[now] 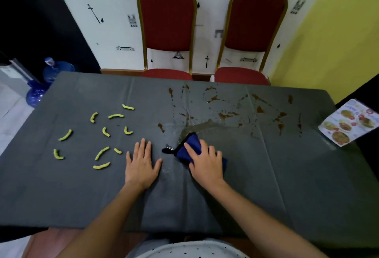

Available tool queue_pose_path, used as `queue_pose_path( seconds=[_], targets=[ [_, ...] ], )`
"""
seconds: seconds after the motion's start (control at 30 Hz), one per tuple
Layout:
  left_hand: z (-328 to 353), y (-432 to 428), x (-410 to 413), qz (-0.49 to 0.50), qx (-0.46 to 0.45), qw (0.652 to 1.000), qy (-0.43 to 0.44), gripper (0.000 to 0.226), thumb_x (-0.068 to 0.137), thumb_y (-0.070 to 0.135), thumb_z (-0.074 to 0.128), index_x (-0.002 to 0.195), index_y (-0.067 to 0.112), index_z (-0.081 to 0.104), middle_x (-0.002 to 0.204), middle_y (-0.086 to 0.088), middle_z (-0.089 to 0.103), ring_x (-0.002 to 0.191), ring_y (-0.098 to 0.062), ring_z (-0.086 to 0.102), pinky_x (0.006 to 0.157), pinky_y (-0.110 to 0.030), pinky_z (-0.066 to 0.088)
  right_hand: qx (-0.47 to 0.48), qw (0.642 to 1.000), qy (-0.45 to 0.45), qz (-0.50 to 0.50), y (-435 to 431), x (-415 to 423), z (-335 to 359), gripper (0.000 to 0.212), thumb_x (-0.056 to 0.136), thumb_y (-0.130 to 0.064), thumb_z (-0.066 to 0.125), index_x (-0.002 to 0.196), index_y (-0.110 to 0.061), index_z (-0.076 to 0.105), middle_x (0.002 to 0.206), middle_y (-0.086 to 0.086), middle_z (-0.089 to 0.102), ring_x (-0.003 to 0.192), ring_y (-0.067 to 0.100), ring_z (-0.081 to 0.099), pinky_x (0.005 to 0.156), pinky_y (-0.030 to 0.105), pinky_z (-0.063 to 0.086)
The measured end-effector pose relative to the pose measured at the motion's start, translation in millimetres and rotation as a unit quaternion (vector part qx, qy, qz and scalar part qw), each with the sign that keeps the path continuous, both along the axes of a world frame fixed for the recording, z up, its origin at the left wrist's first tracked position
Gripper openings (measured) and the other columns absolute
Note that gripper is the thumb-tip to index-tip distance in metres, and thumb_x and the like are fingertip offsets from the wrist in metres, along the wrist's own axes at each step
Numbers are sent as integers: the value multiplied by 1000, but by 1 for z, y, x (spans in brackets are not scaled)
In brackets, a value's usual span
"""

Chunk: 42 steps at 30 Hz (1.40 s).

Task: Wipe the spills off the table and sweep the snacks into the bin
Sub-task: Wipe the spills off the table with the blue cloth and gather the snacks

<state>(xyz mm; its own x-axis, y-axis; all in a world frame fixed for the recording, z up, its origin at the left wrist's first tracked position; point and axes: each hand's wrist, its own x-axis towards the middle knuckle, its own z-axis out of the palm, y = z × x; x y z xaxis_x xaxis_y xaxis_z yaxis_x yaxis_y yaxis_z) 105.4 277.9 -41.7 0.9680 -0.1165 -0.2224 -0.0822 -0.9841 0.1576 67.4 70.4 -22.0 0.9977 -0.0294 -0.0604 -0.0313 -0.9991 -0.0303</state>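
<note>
A dark grey cloth covers the table (pixel 266 186). Several yellow-green curled snacks (pixel 102 132) lie scattered on its left half. Brown spills (pixel 227 115) and a wet sheen spread over the far right half. My right hand (pixel 205 160) presses flat on a blue cloth (pixel 191 145) at the near edge of the wet patch, fingers spread over it. My left hand (pixel 141 163) rests palm down on the table, fingers apart, holding nothing, just right of the snacks. No bin is in view.
Two red chairs with gold frames (pixel 167 32) stand against the far wall behind the table. A printed food menu (pixel 348 122) lies at the table's right edge. Blue water bottles (pixel 51 73) sit on the floor at the far left.
</note>
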Motion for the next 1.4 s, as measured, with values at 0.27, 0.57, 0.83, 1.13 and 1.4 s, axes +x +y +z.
queue_pose_path(
  seconds=[0.27,0.57,0.83,1.13,1.4],
  targets=[
    [6,4,4,-35,29,999,20,81,90,66,18,151,19,-4,160,-2,-7,147,-21,-8,117,-48,-4,-2,998,-9,-61,-3,93,-2,63,92,-43,49,147,-39,21,141,16,38,116,34,45,92,49,37],
    [-7,11,1,-36,30,999,-29,90,78,76,4,150,22,-9,160,-2,-8,144,-19,-19,113,-42,-17,-28,999,-23,-7,10,53,-7,68,84,-45,61,145,-37,31,133,15,48,103,31,53,81,44,44],
    [-7,10,1,-14,21,999,-32,95,79,76,9,151,17,-1,160,-3,-6,144,-17,-18,114,-41,-15,-20,1000,-13,-15,13,104,0,63,89,-45,52,146,-40,25,139,14,41,110,32,47,87,45,40],
    [-10,11,0,-22,20,999,-29,91,80,76,6,149,18,-9,160,-5,-9,140,-18,-26,113,-42,-19,7,999,-34,-36,83,112,-8,62,87,-45,58,144,-38,34,129,18,47,98,35,51,79,46,43],
    [-9,11,1,-20,17,999,-25,92,79,77,4,150,19,-9,159,-3,-13,141,-17,-26,113,-42,-19,-22,1000,7,-10,73,132,-4,71,88,-49,55,147,-45,16,133,18,39,102,37,50,83,47,41]
  ],
)
